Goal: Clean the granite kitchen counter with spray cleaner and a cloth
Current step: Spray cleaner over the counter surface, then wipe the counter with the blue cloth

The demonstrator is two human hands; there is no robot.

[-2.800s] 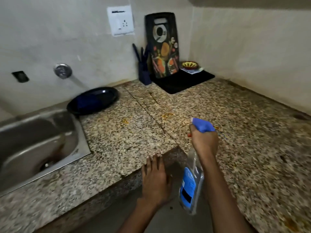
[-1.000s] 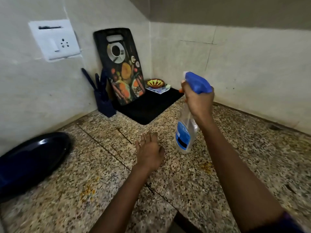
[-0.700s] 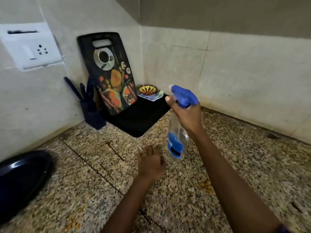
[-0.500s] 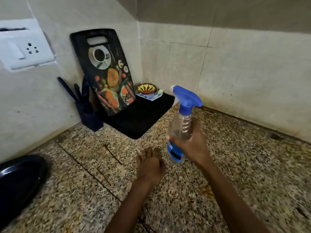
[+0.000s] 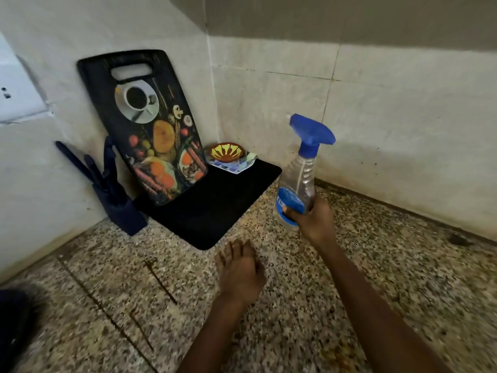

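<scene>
Clear plastic spray bottle with blue trigger head (image 5: 298, 181) is sitting upright at two o'clock, right hand (image 5: 313, 219) gripping its base; left hand (image 5: 239, 270) is resting flat, fingers straight, on the speckled granite desk (image 5: 376, 265). Regripping at the trigger should aim better.

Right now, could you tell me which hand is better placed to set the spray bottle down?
Right hand: it holds the spray bottle above the counter. The left hand lies flat, empty.
</scene>
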